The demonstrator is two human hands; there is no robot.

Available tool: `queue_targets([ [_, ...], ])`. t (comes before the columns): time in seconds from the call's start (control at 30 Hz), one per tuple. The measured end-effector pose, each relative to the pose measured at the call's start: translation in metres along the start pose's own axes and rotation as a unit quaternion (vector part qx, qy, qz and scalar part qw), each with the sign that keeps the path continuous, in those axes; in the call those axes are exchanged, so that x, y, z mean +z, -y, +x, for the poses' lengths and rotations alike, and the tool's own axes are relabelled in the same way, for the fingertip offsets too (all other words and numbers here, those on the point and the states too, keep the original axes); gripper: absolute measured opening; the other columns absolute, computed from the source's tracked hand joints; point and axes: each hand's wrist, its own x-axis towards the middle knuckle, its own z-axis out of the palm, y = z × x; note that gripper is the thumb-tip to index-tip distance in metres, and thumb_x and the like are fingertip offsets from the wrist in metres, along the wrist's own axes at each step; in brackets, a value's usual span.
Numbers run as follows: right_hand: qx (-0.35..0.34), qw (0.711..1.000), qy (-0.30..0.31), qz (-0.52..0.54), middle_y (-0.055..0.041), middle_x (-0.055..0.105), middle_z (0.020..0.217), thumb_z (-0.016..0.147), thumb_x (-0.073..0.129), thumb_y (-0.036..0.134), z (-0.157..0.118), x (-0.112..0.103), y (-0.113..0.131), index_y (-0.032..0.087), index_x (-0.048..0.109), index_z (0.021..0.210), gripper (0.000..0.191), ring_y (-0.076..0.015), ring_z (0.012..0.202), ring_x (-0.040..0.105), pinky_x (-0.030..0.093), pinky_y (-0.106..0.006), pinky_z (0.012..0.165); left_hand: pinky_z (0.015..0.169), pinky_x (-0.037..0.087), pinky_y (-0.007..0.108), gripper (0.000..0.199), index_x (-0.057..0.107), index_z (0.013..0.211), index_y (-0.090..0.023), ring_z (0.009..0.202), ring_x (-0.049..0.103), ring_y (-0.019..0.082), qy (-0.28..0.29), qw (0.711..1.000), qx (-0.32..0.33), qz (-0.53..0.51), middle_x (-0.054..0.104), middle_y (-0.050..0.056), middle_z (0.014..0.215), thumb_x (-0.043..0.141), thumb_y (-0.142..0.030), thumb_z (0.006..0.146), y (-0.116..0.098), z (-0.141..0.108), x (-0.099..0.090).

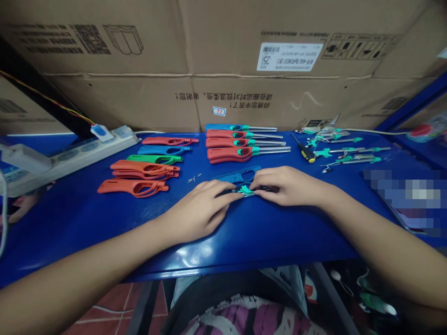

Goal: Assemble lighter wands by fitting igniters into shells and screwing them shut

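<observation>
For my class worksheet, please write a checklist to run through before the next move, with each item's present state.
1. Left hand and right hand both at the small teal-green plastic part: ok.
2. Blue plastic lighter shell close by, just beyond that part: ok.
3. Small silver metal pieces lying loose, clear of both hands: ok.
4. Yellow-and-black-handled screwdriver in a hand: not ok; it lies beyond the right hand.
5. Teal-green part fully seated in a shell: cannot tell; fingers cover much of it.

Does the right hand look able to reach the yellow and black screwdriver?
Probably yes: the screwdriver lies just beyond the right hand, with only blue tabletop showing between, though the hand seems occupied with a teal-and-metal piece.
</observation>
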Motion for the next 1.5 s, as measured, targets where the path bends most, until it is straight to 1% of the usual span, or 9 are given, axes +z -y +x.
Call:
queue_targets([
  [0.13, 0.001, 1.000, 0.001, 0.001, -0.0066, 0.071, 0.098, 0.095, 0.055, 0.018, -0.0001, -0.0010, 0.0015, 0.018, 0.072, 0.102, 0.018, -0.0162, 0.086, 0.067, 0.049, -0.026, 0.075, 0.105, 0.047, 0.049, 0.045, 0.057, 0.142, -0.026, 0.125, 0.057, 0.029, -0.002, 1.000, 0.006, 0.010, 0.059, 0.013, 0.140, 0.047, -0.016, 0.100, 0.0001, 0.0000, 0.0006],
  [0.27, -0.003, 1.000, 0.001, 0.013, -0.0074, 0.071, 0.098, 0.095, 0.057, 0.022, -0.0009, -0.0013, 0.0008, 0.017, 0.071, 0.103, 0.017, -0.0164, 0.085, 0.066, 0.049, -0.027, 0.074, 0.105, 0.047, 0.050, 0.045, 0.057, 0.143, -0.026, 0.127, 0.055, 0.029, 0.000, 1.000, 0.007, 0.016, 0.057, 0.014, 0.141, 0.046, -0.016, 0.100, 0.0008, -0.0001, 0.0020],
  [0.47, -0.001, 1.000, 0.003, 0.016, -0.0074, 0.071, 0.101, 0.098, 0.054, 0.020, -0.0013, -0.0013, -0.0013, 0.017, 0.072, 0.104, 0.019, -0.0165, 0.089, 0.066, 0.049, -0.027, 0.079, 0.106, 0.045, 0.051, 0.047, 0.054, 0.145, -0.027, 0.128, 0.054, 0.030, 0.004, 1.000, 0.009, 0.012, 0.055, 0.014, 0.143, 0.045, -0.016, 0.101, 0.0014, -0.0017, 0.0024],
  [0.63, -0.003, 1.000, 0.008, 0.014, -0.0069, 0.070, 0.099, 0.094, 0.059, 0.022, -0.0016, -0.0023, 0.0002, 0.016, 0.071, 0.103, 0.016, -0.0163, 0.085, 0.065, 0.049, -0.027, 0.074, 0.104, 0.046, 0.053, 0.047, 0.057, 0.144, -0.029, 0.127, 0.053, 0.032, 0.010, 1.000, 0.009, 0.006, 0.055, 0.014, 0.143, 0.046, -0.016, 0.100, 0.0019, -0.0008, 0.0019],
  [0.73, 0.002, 1.000, 0.011, 0.010, -0.0073, 0.071, 0.101, 0.096, 0.058, 0.024, -0.0019, -0.0027, 0.0003, 0.017, 0.072, 0.104, 0.017, -0.0165, 0.087, 0.066, 0.049, -0.027, 0.075, 0.105, 0.046, 0.053, 0.047, 0.056, 0.144, -0.028, 0.128, 0.052, 0.031, 0.012, 1.000, 0.008, 0.010, 0.055, 0.014, 0.143, 0.046, -0.016, 0.100, 0.0018, -0.0003, 0.0022],
  [0.9, -0.005, 1.000, 0.006, 0.016, -0.0075, 0.072, 0.102, 0.099, 0.054, 0.021, -0.0022, -0.0023, -0.0009, 0.016, 0.073, 0.106, 0.020, -0.0166, 0.090, 0.067, 0.050, -0.027, 0.079, 0.106, 0.044, 0.052, 0.046, 0.055, 0.145, -0.027, 0.128, 0.052, 0.031, 0.016, 1.000, 0.009, 0.019, 0.055, 0.014, 0.143, 0.044, -0.017, 0.102, 0.0025, -0.0015, 0.0027],
  [1.13, -0.001, 1.000, 0.002, 0.028, -0.0067, 0.072, 0.101, 0.097, 0.056, 0.019, -0.0004, -0.0018, -0.0013, 0.016, 0.074, 0.105, 0.020, -0.0164, 0.089, 0.068, 0.050, -0.027, 0.078, 0.105, 0.045, 0.050, 0.045, 0.056, 0.144, -0.026, 0.128, 0.052, 0.030, 0.014, 1.000, 0.012, 0.017, 0.055, 0.014, 0.142, 0.044, -0.017, 0.101, 0.0032, -0.0016, 0.0037],
  [1.4, 0.005, 1.000, 0.003, 0.002, -0.0063, 0.072, 0.101, 0.096, 0.057, 0.019, 0.0000, 0.0004, -0.0011, 0.017, 0.074, 0.104, 0.018, -0.0167, 0.088, 0.068, 0.050, -0.027, 0.076, 0.104, 0.045, 0.050, 0.046, 0.055, 0.145, -0.026, 0.127, 0.053, 0.030, 0.008, 1.000, 0.011, 0.014, 0.056, 0.014, 0.141, 0.044, -0.017, 0.101, 0.0038, -0.0006, 0.0038],
  [1.5, 0.002, 1.000, -0.005, 0.011, -0.0065, 0.072, 0.100, 0.096, 0.057, 0.019, 0.0003, 0.0003, -0.0004, 0.016, 0.074, 0.104, 0.019, -0.0168, 0.088, 0.068, 0.051, -0.027, 0.076, 0.105, 0.045, 0.049, 0.046, 0.055, 0.144, -0.025, 0.127, 0.053, 0.030, 0.004, 1.000, 0.010, 0.013, 0.056, 0.014, 0.141, 0.044, -0.017, 0.101, 0.0044, -0.0015, 0.0044],
])
